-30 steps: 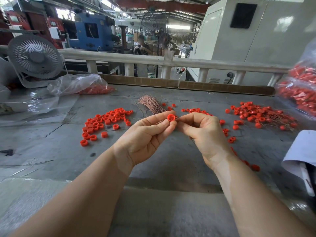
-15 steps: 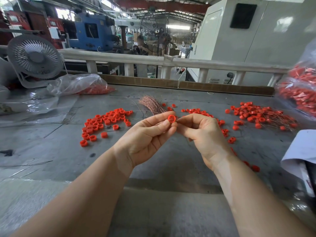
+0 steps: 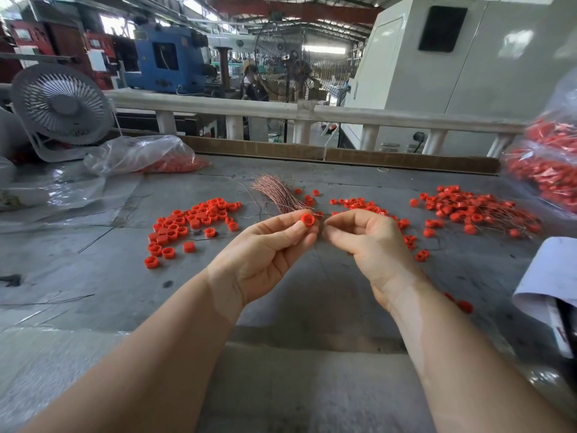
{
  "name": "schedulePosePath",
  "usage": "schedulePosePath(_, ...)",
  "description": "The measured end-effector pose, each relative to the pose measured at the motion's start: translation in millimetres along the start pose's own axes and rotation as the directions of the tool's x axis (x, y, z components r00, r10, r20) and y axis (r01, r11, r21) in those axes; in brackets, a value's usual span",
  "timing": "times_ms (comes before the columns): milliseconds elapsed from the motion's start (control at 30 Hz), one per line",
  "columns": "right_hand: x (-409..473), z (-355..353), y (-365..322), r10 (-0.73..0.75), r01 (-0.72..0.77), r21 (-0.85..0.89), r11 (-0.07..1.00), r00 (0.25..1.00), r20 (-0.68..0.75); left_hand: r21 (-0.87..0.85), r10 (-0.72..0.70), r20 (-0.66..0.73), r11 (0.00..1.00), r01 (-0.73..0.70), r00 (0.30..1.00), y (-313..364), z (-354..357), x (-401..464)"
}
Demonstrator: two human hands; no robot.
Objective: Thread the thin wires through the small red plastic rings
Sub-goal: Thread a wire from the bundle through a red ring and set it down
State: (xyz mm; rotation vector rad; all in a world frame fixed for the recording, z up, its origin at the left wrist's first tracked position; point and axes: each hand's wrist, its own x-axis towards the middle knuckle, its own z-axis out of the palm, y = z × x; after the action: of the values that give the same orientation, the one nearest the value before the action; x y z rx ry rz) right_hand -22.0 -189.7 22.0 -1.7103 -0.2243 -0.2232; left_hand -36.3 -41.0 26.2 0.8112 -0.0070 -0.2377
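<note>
Here a grey table [image 3: 312,301] fills the lower frame, strewn at mid-height with bare rings [image 3: 190,225] on the left, a wire bundle [image 3: 278,195] at centre and seemingly wired rings [image 3: 474,210] on the right. At frame centre one ring [image 3: 307,219] is pinched by the curled fingers of the left hand [image 3: 265,254], while the right hand [image 3: 368,242], fingers closed as if on a wire too fine to be made out, is held just beside it. Threading is judged under way; next, the wire tip must be aligned with the hole and fed through steadily.
</note>
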Motion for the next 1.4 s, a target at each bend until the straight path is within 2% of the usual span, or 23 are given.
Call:
schedulePosePath(100,7,-11,5,-0.052,-0.022,-0.245,0.969,0.955,-0.292,0.03,-0.002,-0.11,1.0,0.005,0.994,-2,-3,3)
schedulePosePath(200,10,-19,8,-0.091,-0.135,-0.452,0.882,0.892,-0.444,0.07,0.007,-0.17,0.998,0.005,0.985,-3,-6,5)
schedulePosePath(300,9,-19,9,-0.082,-0.209,-0.561,0.801,0.89,-0.449,0.073,0.008,-0.179,0.997,0.006,0.984,-4,-6,6)
schedulePosePath(400,8,-19,11,-0.047,-0.269,-0.694,0.667,0.916,-0.399,0.075,-0.001,-0.168,0.997,0.014,0.986,-4,-6,6)
schedulePosePath(533,5,-17,14,0.0,-0.297,-0.831,0.47,0.942,-0.337,0.097,-0.019,-0.148,0.995,0.034,0.989,-4,-8,5)
schedulePosePath(600,4,-16,15,0.018,-0.301,-0.857,0.419,0.946,-0.324,0.122,-0.025,-0.14,0.992,0.043,0.99,-4,-9,5)
schedulePosePath(833,0,-14,12,-0.045,-0.232,-0.863,0.449,0.959,-0.281,0.194,-0.031,-0.104,0.98,0.051,0.994,-5,-8,3)
schedulePosePath(867,0,-14,11,-0.064,-0.189,-0.838,0.512,0.964,-0.257,0.212,-0.028,-0.1,0.976,0.049,0.995,-6,-7,3)
schedulePosePath(933,0,-9,8,-0.075,-0.064,-0.7,0.711,0.983,-0.166,0.245,-0.02,-0.092,0.969,0.042,0.996,-6,-6,3)
schedulePosePath(1000,-2,-3,5,-0.071,0.027,-0.588,0.808,0.996,-0.052,0.265,-0.014,-0.088,0.964,0.037,0.996,-7,-5,3)
schedulePosePath(1133,-4,3,11,0.0,0.083,-0.682,0.726,0.993,0.121,0.289,-0.015,-0.098,0.956,0.043,0.995,-6,-6,3)
schedulePosePath(1400,-4,3,12,0.014,0.089,-0.694,0.714,0.99,0.141,0.304,-0.022,-0.103,0.951,0.053,0.994,-5,-7,4)
